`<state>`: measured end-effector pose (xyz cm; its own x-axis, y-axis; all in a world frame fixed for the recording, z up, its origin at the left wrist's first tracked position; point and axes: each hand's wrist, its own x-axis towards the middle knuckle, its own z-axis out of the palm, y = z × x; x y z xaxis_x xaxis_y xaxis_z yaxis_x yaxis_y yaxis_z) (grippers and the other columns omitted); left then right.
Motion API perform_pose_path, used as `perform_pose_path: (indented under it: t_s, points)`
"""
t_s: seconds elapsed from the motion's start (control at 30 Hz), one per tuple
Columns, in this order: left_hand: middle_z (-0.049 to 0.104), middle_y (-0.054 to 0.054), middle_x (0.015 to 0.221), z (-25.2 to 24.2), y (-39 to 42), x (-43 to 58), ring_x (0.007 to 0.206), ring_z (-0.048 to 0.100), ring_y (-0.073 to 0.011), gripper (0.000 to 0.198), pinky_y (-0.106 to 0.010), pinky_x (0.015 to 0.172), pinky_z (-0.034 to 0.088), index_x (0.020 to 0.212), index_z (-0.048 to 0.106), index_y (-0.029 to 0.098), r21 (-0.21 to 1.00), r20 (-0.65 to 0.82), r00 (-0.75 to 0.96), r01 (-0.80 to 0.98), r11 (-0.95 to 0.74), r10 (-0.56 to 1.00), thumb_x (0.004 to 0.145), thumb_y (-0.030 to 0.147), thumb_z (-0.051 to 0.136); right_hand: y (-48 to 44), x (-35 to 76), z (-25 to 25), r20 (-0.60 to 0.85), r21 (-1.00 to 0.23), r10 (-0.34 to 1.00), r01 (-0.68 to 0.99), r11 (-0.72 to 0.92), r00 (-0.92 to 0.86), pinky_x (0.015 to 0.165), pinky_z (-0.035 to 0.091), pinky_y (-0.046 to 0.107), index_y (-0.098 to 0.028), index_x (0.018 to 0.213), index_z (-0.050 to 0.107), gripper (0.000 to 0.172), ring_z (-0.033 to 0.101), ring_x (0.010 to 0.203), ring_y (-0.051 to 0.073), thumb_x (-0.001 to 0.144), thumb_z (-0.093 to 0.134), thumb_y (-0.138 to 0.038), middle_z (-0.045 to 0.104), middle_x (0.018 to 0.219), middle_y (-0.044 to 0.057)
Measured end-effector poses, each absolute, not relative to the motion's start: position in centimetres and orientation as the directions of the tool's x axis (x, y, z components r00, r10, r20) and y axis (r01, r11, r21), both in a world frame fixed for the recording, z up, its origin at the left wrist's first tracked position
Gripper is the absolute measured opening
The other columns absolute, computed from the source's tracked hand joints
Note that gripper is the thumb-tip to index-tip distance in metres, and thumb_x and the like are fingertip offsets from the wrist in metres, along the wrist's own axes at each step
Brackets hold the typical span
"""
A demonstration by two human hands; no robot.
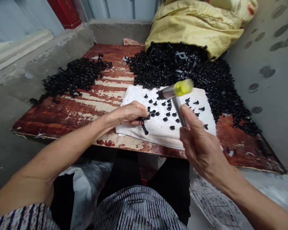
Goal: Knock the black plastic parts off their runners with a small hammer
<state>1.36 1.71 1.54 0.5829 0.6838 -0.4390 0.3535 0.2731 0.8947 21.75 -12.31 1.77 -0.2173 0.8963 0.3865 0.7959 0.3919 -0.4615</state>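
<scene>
My left hand [133, 112] is closed on a small black branched plastic part [145, 123], which it holds down against a folded white cloth [156, 135]. Wrapped round the handle of a mallet [168, 92], my right hand [198, 137] keeps the head raised over the cloth. One face of the mallet head is yellow, the other black, and the yellow end is smeared by motion. Several small black round-based pegs [172, 127] stand and lie about on the cloth between my two hands.
A large heap of black parts [172, 64] spills from a yellow woven sack [192, 25] at the back right. Another black pile [74, 76] lies left on the worn red-brown board [105, 95]. Low concrete walls [62, 51] edge the board; a grey panel [266, 80] stands right.
</scene>
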Motion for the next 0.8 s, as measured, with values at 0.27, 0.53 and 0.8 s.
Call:
perform_pose_path:
  t_s: [0.27, 0.53, 0.8]
  points:
    - [0.053, -0.003, 0.043, 1.1, 1.7, 1.3, 0.025, 0.036, -0.0023, 0.032, -0.015, 0.029, 0.018, 0.052, 0.057, 0.012, 0.891, -0.452, 0.592, 0.325, 0.316, 0.667, 0.083, 0.009, 0.062, -12.0, 22.1, 0.8, 0.416, -0.346, 0.888, 0.869, 0.353, -0.195, 0.048, 0.047, 0.028, -0.012, 0.15, 0.037, 0.058, 0.055, 0.05, 0.017, 0.092, 0.038, -0.017, 0.069, 0.075, 0.009]
    - [0.053, -0.002, 0.046, 1.0, 1.9, 1.0, 0.027, 0.037, -0.0024, 0.031, -0.015, 0.03, 0.02, 0.053, 0.056, 0.013, 0.887, -0.455, 0.581, 0.356, 0.292, 0.675, 0.084, 0.012, 0.059, -12.3, 21.2, 1.4, 0.339, -0.46, 0.919, 0.816, 0.348, -0.201, 0.046, 0.04, 0.027, -0.013, 0.145, 0.043, 0.056, 0.046, 0.047, 0.015, 0.09, 0.039, -0.019, 0.061, 0.067, 0.004]
    - [0.051, 0.002, 0.049, 3.3, -0.5, 2.2, 0.034, 0.036, -0.0033, 0.025, -0.017, 0.036, 0.021, 0.061, 0.052, 0.016, 0.914, -0.396, 0.781, 0.383, 0.131, 0.483, 0.083, 0.023, 0.062, -9.1, 21.0, 2.7, -0.03, -0.908, 1.0, 0.418, -0.031, 0.01, 0.039, 0.025, 0.023, -0.019, 0.095, 0.056, 0.034, 0.03, 0.041, 0.008, 0.086, 0.056, -0.052, 0.034, 0.055, -0.009]
